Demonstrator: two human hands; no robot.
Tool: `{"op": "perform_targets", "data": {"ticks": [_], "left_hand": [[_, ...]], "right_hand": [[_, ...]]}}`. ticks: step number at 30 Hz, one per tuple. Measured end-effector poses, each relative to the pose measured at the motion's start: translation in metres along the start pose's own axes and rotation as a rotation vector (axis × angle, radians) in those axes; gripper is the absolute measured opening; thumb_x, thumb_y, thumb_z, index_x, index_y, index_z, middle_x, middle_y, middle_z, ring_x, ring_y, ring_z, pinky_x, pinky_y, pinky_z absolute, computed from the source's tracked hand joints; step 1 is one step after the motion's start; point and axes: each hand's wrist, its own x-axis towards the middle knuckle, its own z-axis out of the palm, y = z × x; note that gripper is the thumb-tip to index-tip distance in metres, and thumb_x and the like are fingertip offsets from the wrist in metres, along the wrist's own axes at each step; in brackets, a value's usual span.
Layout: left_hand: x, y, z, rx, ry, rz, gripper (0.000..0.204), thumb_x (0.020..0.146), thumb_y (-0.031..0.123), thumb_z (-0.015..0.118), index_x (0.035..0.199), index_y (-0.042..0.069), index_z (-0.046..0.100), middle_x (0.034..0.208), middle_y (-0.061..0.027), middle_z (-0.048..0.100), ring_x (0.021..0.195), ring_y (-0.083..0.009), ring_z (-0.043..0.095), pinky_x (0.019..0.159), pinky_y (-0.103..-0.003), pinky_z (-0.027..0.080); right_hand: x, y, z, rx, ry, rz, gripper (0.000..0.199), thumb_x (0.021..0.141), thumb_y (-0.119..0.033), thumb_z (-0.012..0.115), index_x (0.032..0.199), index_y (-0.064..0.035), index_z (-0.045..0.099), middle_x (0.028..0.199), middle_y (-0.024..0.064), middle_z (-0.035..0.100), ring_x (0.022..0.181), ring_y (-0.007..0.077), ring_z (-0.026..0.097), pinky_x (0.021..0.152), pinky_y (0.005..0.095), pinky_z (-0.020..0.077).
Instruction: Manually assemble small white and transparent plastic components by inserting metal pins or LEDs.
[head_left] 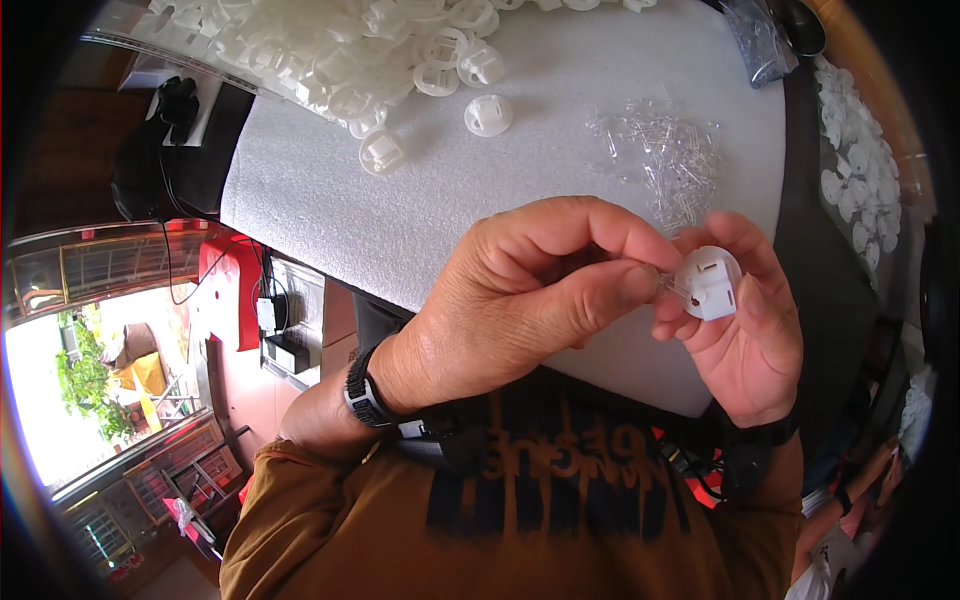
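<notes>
My left hand (535, 285), with a dark band at its wrist, pinches a small LED between thumb and forefinger. The LED's thin wire legs (676, 287) point at a round white plastic holder (716, 284). Whether the legs have entered a hole in it, I cannot tell. Closed around the holder's edge are the fingers of my right hand (755, 335), which keep its slotted, boxy side turned up. Just beyond both hands lies a loose pile of clear LEDs (672, 150) with long wire legs. Two single white holders (488, 115) (381, 153) rest farther left.
A large heap of white holders (340, 50) covers the far left of the pale foam mat (330, 215). More white pieces (860, 165) lie at the far right, past the mat's edge. A plastic bag (757, 40) sits at the back right corner.
</notes>
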Motion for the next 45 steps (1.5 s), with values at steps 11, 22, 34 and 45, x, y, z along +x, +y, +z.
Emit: {"op": "perform_targets", "data": {"ticks": [11,22,34,45], "left_hand": [[0.003,-0.002,0.001,-0.050,-0.021,0.053,0.014,0.084,0.007,0.058,0.097,0.001,0.061,0.083,-0.0049,0.063,0.059,-0.0024,0.048,0.052,-0.016,0.039],[0.000,0.000,0.001,0.024,0.031,0.034,0.016,0.085,0.010,0.058,0.099,0.001,0.060,0.083,-0.0049,0.062,0.059,-0.0028,0.048,0.052,-0.016,0.039],[-0.004,-0.007,-0.001,-0.085,-0.019,-0.079,0.016,0.088,0.013,0.054,0.098,0.000,0.057,0.087,-0.0088,0.062,0.062,-0.0086,0.055,0.056,-0.021,0.045],[0.001,-0.015,0.001,-0.126,-0.167,-0.064,0.018,0.091,0.013,0.050,0.101,-0.001,0.055,0.106,-0.0121,0.053,0.092,-0.0200,0.059,0.077,-0.030,0.049]], "right_hand": [[-0.001,0.001,-0.001,-0.008,0.039,0.015,0.041,0.088,-0.021,0.051,0.122,0.0001,0.042,0.117,0.0223,0.050,0.092,0.0282,0.061,0.072,0.0355,0.0524],[-0.001,-0.003,0.001,0.069,0.049,0.110,0.038,0.089,-0.024,0.051,0.117,0.0009,0.043,0.107,0.0216,0.055,0.076,0.0246,0.063,0.060,0.0324,0.0520],[0.001,0.002,0.006,0.037,0.069,-0.011,0.014,0.084,-0.008,0.055,0.096,-0.0059,0.047,0.122,0.0202,0.046,0.113,0.0327,0.049,0.095,0.0436,0.0411],[0.003,0.003,-0.003,-0.432,0.032,-0.311,0.043,0.080,0.003,0.054,0.122,0.0000,0.044,0.121,0.0140,0.048,0.115,0.0288,0.048,0.095,0.0388,0.0399]]}}
